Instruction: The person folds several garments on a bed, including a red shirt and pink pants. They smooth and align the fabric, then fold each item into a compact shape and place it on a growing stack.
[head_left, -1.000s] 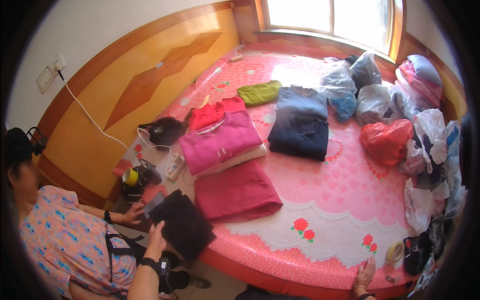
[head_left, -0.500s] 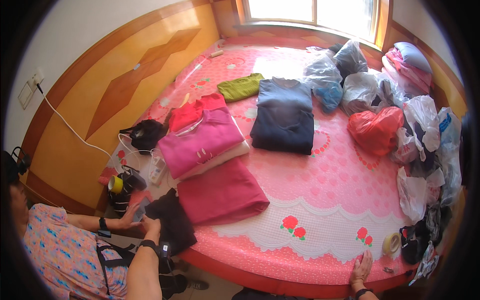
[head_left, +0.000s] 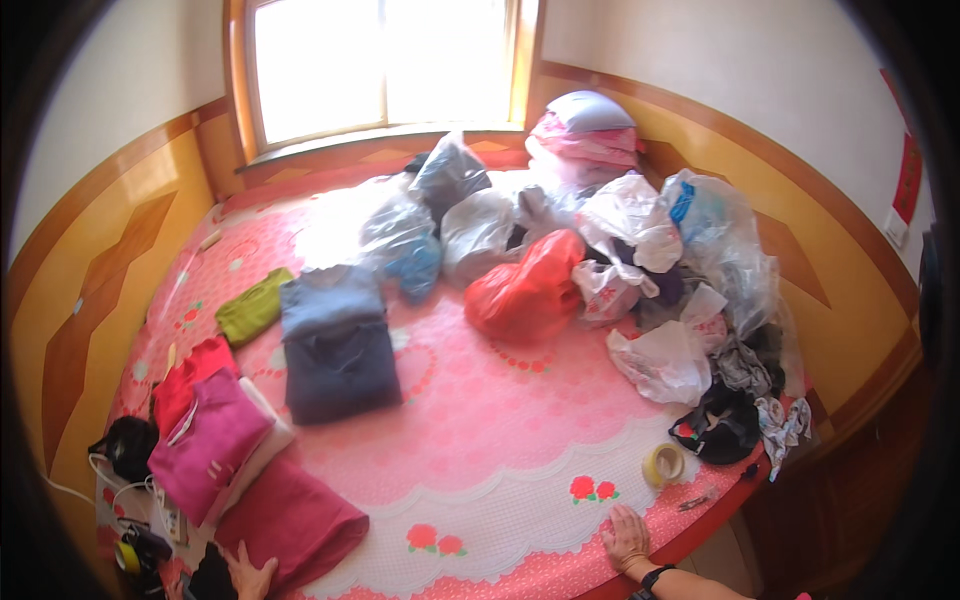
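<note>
My left hand (head_left: 250,577) is at the lower left, its fingers spread. It touches the boundary between a folded dark red garment (head_left: 290,525) and a black cloth (head_left: 211,575). A folded magenta sweatshirt (head_left: 210,440) lies just beyond, overlapping a cream garment (head_left: 262,440). My right hand (head_left: 626,540) rests palm down near the bed's front edge, fingers stretched out and holding nothing. Beyond it a roll of pale yellow tape (head_left: 663,466) stands on the pink patterned bed cover (head_left: 490,520).
Folded blue-grey garments (head_left: 340,345) and a green one (head_left: 252,306) lie farther back. A red plastic bag (head_left: 530,290) and several clear and white bags (head_left: 660,360) line the right side. A power strip (head_left: 175,525) with white cables sits at the lower left.
The view has swung right, moving everything leftward. The co-worker at the left has mostly left the picture. My left hand, earlier beside a phone-like device, is now on the garments; my right stays flat.
</note>
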